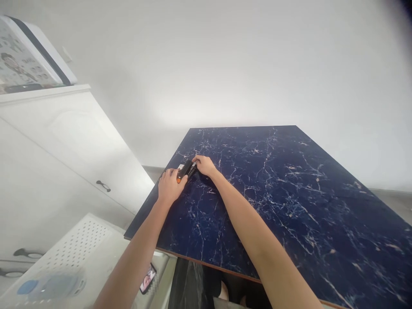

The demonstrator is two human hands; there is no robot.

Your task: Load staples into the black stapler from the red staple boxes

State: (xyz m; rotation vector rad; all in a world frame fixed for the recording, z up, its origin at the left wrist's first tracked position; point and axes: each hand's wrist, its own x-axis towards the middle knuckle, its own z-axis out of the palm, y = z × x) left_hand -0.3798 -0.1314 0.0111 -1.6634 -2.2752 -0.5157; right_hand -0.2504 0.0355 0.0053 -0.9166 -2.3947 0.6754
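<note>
Steadiness counts most, as I judge it from my remote post: left hand (170,185), curled around the near end of a small black boxy object with an orange end (185,168), should keep it firm against the dark blue, white-veined table (273,193), near that surface's left edge, while right hand (205,165) makes only light, small movements. Right fingertips are bunched at the far end of a slim black piece with a pale tip (192,170); I cannot tell whether they grip it. Casing looks like hard plastic, straight-sided; tabletop smooth, marble-patterned, square-cut.
</note>
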